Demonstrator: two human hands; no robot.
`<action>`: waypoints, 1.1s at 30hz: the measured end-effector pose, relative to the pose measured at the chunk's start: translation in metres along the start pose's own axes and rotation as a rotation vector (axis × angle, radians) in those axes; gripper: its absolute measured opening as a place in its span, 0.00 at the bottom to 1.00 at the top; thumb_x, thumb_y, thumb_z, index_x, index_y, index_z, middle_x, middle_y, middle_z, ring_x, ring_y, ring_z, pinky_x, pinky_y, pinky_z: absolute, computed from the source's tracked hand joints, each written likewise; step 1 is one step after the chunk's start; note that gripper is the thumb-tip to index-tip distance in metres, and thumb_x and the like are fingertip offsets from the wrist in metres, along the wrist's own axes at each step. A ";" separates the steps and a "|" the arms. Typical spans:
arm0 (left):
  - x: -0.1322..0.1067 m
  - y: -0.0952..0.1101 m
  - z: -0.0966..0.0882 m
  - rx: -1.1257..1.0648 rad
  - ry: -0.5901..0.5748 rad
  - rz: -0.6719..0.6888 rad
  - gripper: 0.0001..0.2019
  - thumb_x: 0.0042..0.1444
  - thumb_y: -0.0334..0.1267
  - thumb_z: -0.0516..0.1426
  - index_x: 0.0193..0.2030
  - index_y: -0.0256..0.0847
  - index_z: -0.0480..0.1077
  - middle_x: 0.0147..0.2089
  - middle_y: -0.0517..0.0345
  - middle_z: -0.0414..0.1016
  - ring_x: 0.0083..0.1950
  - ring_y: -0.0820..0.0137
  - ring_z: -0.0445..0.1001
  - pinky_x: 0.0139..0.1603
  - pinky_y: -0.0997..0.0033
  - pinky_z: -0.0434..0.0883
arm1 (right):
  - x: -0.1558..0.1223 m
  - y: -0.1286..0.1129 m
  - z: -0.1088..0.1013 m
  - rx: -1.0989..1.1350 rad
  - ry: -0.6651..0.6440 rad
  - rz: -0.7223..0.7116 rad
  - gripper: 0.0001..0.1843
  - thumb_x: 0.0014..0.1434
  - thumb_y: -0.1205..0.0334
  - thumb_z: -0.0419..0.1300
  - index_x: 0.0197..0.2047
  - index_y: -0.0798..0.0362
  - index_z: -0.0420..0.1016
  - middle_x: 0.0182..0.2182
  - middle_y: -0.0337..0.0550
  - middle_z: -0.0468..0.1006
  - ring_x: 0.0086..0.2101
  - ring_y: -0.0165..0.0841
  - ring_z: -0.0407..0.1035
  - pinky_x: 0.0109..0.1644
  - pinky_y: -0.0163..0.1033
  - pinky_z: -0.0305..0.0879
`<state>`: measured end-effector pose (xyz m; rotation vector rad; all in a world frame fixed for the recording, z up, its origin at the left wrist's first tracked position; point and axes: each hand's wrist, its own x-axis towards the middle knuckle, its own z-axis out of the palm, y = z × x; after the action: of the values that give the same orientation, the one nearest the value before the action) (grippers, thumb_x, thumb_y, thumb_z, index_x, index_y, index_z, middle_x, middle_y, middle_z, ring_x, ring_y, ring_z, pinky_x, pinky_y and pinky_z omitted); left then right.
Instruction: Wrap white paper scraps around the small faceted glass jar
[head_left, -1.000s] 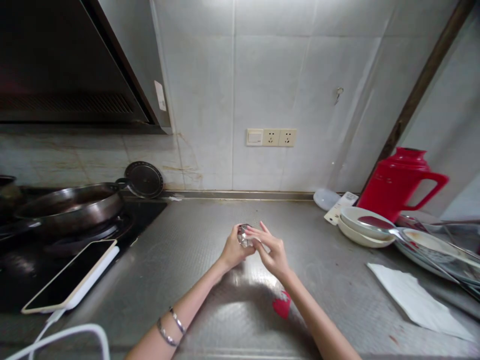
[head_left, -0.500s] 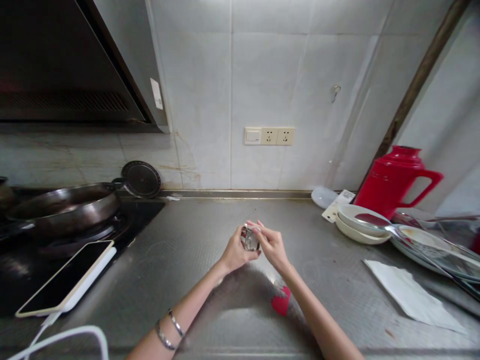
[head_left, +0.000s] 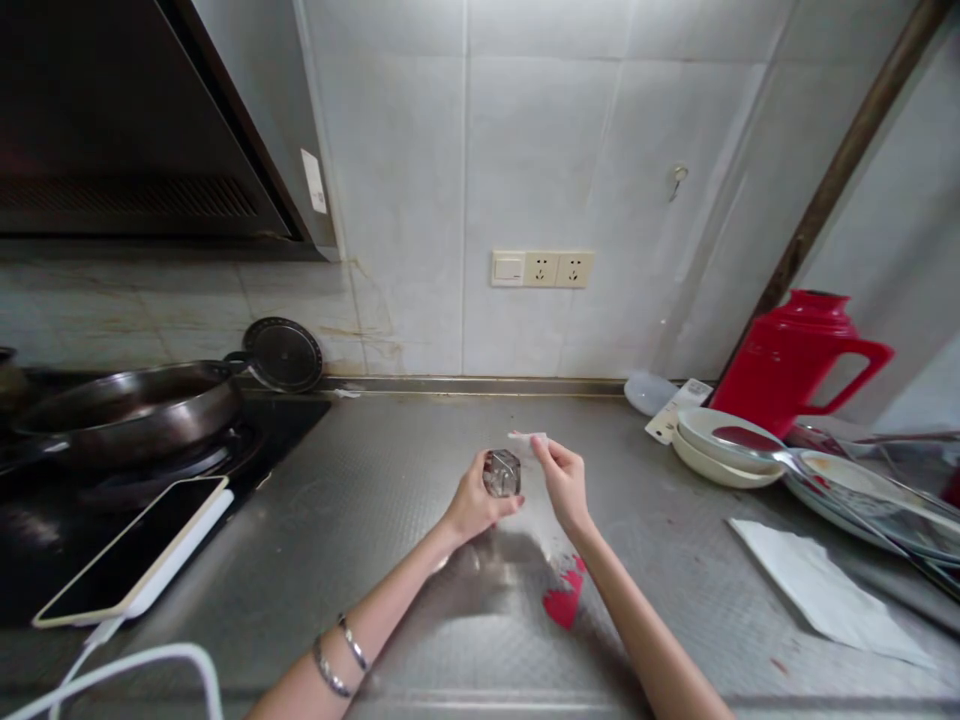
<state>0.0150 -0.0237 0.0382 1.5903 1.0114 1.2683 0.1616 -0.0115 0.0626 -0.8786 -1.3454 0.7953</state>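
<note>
My left hand (head_left: pixel 471 508) is wrapped around a small clear, faceted glass container (head_left: pixel 502 474), held above the steel counter (head_left: pixel 405 450). Whether the glass has a lid or anything inside, I cannot tell. Just to its right and slightly higher, my right hand (head_left: pixel 564 487) pinches a small thin white piece (head_left: pixel 526 438), which looks like tissue. The white piece sticks out leftward from the fingertips, apart from the glass. A larger folded white paper tissue (head_left: pixel 821 590) lies on the counter to the right.
At left, a phone (head_left: pixel 127 550) with a white cable rests by the hob, near a metal pan (head_left: pixel 135 410). To the right stand stacked bowls (head_left: pixel 724 460), plates with utensils and a red thermos jug (head_left: pixel 795 360). A red patch (head_left: pixel 564 600) marks the counter between my forearms.
My right hand has come away from the glass, moving right, and the white piece now shows in its fingers. My left hand still holds the glass in nearly the same spot.
</note>
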 end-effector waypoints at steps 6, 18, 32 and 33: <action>-0.002 0.007 0.003 0.002 -0.014 0.021 0.32 0.38 0.33 0.65 0.53 0.36 0.62 0.43 0.53 0.73 0.41 0.67 0.73 0.43 0.68 0.71 | -0.002 0.003 0.008 -0.075 -0.196 -0.011 0.21 0.60 0.46 0.55 0.43 0.51 0.81 0.44 0.46 0.80 0.48 0.46 0.72 0.54 0.51 0.65; 0.002 0.001 -0.001 -0.098 0.051 -0.075 0.24 0.42 0.36 0.63 0.48 0.36 0.65 0.31 0.61 0.72 0.30 0.73 0.70 0.31 0.74 0.69 | -0.006 0.001 0.001 0.118 -0.279 -0.119 0.14 0.60 0.52 0.57 0.38 0.47 0.82 0.39 0.41 0.82 0.47 0.41 0.73 0.66 0.52 0.49; 0.000 -0.002 0.004 0.033 0.036 -0.007 0.30 0.38 0.34 0.65 0.51 0.36 0.64 0.38 0.57 0.73 0.38 0.69 0.72 0.41 0.71 0.69 | 0.002 0.010 0.009 -0.020 -0.171 0.035 0.25 0.58 0.42 0.54 0.37 0.55 0.82 0.36 0.46 0.82 0.39 0.43 0.75 0.46 0.45 0.69; 0.000 0.000 0.005 0.027 0.040 -0.016 0.30 0.38 0.34 0.65 0.51 0.37 0.64 0.37 0.58 0.73 0.37 0.70 0.72 0.40 0.72 0.69 | 0.000 0.009 0.009 -0.010 -0.189 0.030 0.25 0.58 0.42 0.54 0.38 0.54 0.82 0.39 0.47 0.82 0.41 0.43 0.74 0.48 0.47 0.68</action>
<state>0.0197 -0.0242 0.0377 1.5801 1.0685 1.2855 0.1524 -0.0062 0.0548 -0.8492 -1.5047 0.9134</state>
